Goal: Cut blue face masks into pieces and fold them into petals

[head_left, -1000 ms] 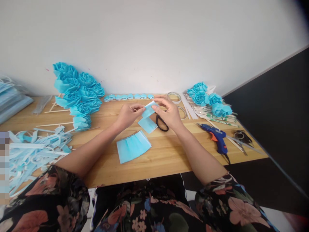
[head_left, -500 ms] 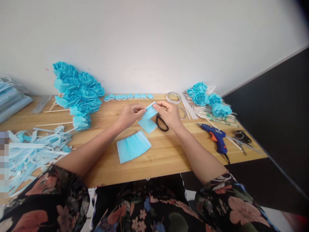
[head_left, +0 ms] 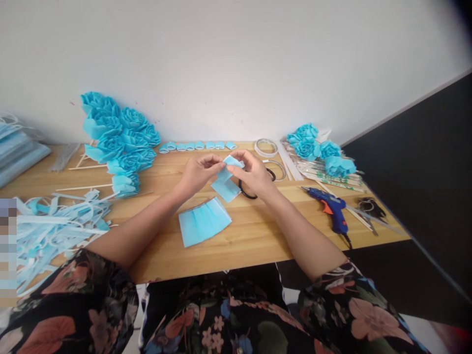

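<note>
My left hand (head_left: 198, 173) and my right hand (head_left: 251, 173) meet over the middle of the wooden table (head_left: 258, 231), both pinching a small light-blue piece of mask fabric (head_left: 229, 165) between thumb and fingers. Just under it lies another small blue fabric piece (head_left: 224, 189). A larger pleated blue mask piece (head_left: 204, 221) lies flat nearer to me. Black-handled scissors (head_left: 248, 191) rest on the table under my right hand, partly hidden by it.
Blue fabric roses on sticks (head_left: 120, 140) are heaped at the back left, more roses (head_left: 320, 150) at the back right. A row of small rolled blue pieces (head_left: 197, 146) lines the wall. Tape rolls (head_left: 266, 146), a blue glue gun (head_left: 330, 207) and cut strips (head_left: 51, 226) lie around.
My hands have drawn closer together, and the small blue piece between them is folded up tighter. My right hand shifted slightly left over the scissors.
</note>
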`<state>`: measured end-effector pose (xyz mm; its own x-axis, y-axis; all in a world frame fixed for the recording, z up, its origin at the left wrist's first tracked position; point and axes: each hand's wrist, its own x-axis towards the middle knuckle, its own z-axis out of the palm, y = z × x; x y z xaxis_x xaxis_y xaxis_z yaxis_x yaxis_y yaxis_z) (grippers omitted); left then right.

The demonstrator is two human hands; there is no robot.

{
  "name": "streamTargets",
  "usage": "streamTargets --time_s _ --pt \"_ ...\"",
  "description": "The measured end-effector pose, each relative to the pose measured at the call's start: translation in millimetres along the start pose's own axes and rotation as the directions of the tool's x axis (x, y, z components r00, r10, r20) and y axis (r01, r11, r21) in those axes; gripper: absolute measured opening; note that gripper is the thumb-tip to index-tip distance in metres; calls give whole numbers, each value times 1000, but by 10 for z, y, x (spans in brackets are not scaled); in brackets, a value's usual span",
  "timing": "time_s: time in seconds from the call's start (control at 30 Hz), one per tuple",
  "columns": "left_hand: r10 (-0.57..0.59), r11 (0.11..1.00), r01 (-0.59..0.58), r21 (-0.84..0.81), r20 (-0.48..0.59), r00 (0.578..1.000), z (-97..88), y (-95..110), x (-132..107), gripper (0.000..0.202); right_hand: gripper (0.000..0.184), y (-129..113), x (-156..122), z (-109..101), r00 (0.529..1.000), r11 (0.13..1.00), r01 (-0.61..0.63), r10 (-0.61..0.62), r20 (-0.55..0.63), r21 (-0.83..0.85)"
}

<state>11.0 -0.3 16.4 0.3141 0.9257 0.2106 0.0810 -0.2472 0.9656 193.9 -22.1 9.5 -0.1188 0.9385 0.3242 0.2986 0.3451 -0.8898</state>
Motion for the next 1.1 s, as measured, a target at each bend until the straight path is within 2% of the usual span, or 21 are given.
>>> streamTargets --time_s 0.1,0.3,0.57,0.83,1.0,1.1 --pt "-33 999 34 -29 11 999 -12 -9 -4 30 40 53 13 7 1000 1000 17 -17 10 -3" --pt "-94 991 92 -97 -12 996 -33 1 5 32 37 17 9 -11 999 999 43 -42 22 -33" --pt "-98 992 91 -83 -76 992 -104 -17 60 27 40 47 34 -58 997 992 58 -63 -41 -116" --pt "-149 977 139 -161 -54 987 -74 -47 65 32 43 53 27 -57 994 979 75 -89 -65 -190" --pt "-157 955 148 -256 -17 987 -56 -45 55 35 45 90 43 -39 998 992 55 -60 -37 -115" --pt "-125 969 111 -222 -48 991 -49 -21 44 29 46 60 41 -53 999 998 39 -37 34 -58"
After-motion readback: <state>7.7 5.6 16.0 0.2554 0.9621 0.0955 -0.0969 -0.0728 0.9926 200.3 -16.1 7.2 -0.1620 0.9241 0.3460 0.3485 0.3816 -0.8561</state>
